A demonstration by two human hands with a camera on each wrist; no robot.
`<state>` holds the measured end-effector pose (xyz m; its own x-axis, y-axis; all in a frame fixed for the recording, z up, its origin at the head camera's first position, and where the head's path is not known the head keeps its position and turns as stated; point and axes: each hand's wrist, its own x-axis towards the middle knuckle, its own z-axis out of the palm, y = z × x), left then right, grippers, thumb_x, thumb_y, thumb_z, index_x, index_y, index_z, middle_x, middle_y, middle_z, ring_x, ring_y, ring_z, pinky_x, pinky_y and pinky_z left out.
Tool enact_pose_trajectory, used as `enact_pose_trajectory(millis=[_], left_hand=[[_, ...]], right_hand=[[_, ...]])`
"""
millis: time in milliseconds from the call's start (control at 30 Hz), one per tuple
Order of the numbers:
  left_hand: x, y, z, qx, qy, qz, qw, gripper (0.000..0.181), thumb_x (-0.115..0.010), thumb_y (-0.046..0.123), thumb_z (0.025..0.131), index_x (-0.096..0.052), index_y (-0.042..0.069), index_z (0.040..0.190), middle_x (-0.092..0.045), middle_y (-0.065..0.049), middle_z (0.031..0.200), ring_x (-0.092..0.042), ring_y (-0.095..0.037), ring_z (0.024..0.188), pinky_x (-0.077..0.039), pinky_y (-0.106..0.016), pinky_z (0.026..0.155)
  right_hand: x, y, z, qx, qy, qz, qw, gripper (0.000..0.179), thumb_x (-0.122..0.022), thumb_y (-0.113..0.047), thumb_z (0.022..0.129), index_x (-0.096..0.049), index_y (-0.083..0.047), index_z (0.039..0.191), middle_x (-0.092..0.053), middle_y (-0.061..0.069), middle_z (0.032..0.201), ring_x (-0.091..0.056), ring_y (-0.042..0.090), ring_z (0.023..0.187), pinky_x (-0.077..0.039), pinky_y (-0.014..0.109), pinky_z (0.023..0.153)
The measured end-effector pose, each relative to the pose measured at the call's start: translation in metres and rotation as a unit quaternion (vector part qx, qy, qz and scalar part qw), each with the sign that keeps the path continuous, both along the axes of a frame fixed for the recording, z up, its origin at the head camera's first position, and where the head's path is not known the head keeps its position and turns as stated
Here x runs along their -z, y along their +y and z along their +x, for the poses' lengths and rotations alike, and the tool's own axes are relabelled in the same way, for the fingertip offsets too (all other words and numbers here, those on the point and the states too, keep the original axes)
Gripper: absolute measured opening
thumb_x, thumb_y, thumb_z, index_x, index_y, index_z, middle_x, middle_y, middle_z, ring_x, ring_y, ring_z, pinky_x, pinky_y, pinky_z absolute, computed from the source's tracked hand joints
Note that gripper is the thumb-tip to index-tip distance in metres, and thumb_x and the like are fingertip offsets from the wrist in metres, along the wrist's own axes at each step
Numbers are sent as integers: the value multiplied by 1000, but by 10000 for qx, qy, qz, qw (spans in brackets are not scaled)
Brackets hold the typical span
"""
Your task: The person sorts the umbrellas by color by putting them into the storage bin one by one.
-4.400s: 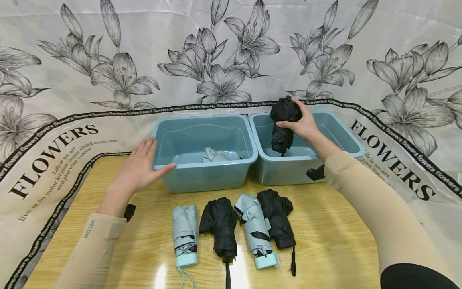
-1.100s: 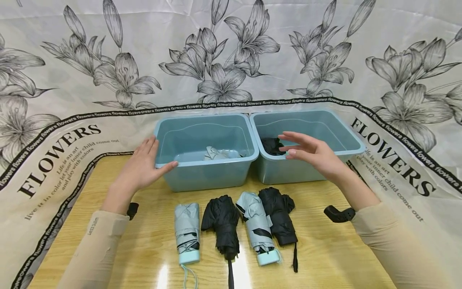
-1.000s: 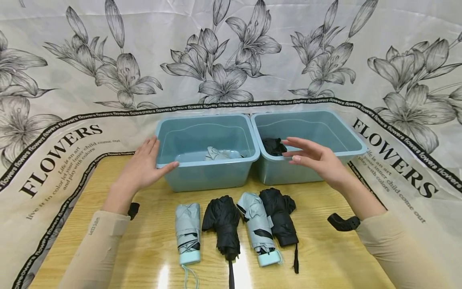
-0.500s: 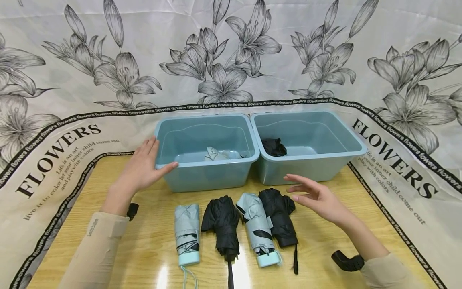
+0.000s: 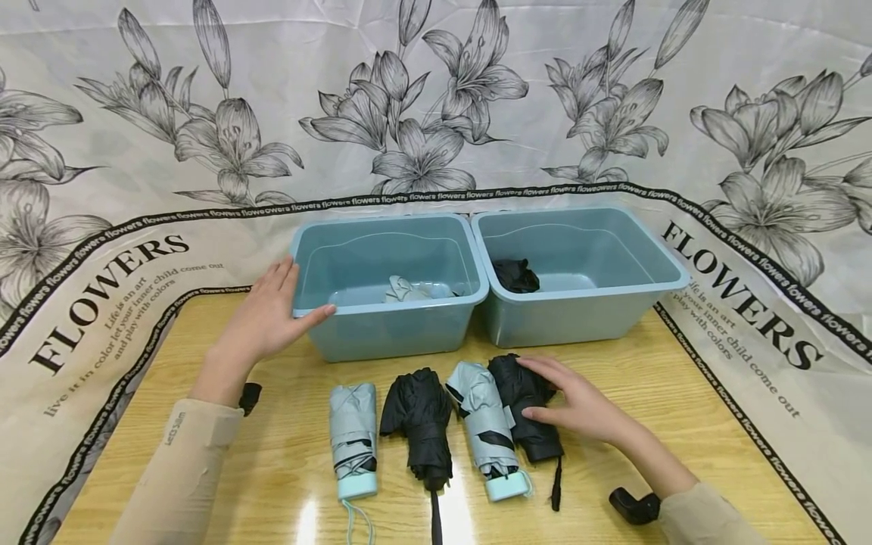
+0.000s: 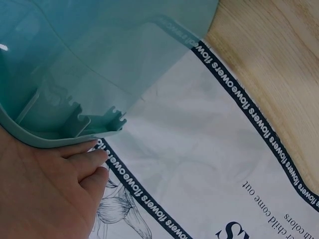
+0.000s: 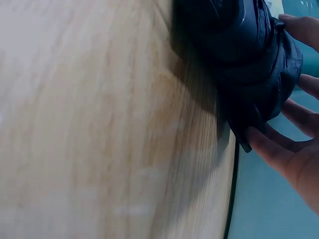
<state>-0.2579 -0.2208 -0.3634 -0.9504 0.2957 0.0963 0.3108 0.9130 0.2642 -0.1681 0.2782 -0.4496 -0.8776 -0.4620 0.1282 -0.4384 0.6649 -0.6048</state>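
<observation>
Fingers (image 5: 282,277) of left hand (image 5: 262,322) straight against bin (image 5: 388,333), right hand (image 5: 579,403) on 1 black umbrella (image 5: 518,392), grip unclear

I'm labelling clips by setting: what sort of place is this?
Probably an indoor tabletop set up for handling small items, though the wider room isn't visible. A wooden table bears two blue bins and a row of folded umbrellas, with a flower-printed sheet behind.

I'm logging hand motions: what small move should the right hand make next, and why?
Probably close the right hand around the rightmost black umbrella. The hand is spread against it with no firm grip visible, and the umbrella lies on the table in front of the right bin, where a black bundle lies.
</observation>
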Motion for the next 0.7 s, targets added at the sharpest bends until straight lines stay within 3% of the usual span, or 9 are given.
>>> enact_pose_trajectory(millis=[333, 500, 700], left_hand=[[0, 0, -1, -14, -36, 44, 10000, 113, -41, 78, 97, -9, -9, 163, -5, -28, 171, -4, -45, 159, -8, -59, 129], [0, 0, -2, -15, -23, 50, 10000, 113, -41, 78, 97, -10, -9, 163, -5, -27, 171, -3, -44, 159, -7, -58, 129], [0, 0, 0, -25, -16, 54, 10000, 113, -42, 78, 97, -11, -9, 163, -6, -28, 171, -4, -45, 159, -8, -59, 129]], right_hand=[[6, -5, -17, 1, -61, 338, 9994, 89, -89, -42, 81, -50, -9, 154, -47, 20, 155, -42, 51, 139, -39, 73, 107], [7, -6, -22, 11, -175, 332, 9993, 92, -91, -47, 77, -52, -14, 154, -48, 17, 156, -44, 45, 127, -43, 65, 101], [9, -8, -26, -88, -289, 348, 9989, 95, -90, -49, 78, -49, -11, 155, -47, 18, 156, -45, 49, 139, -40, 72, 107]])
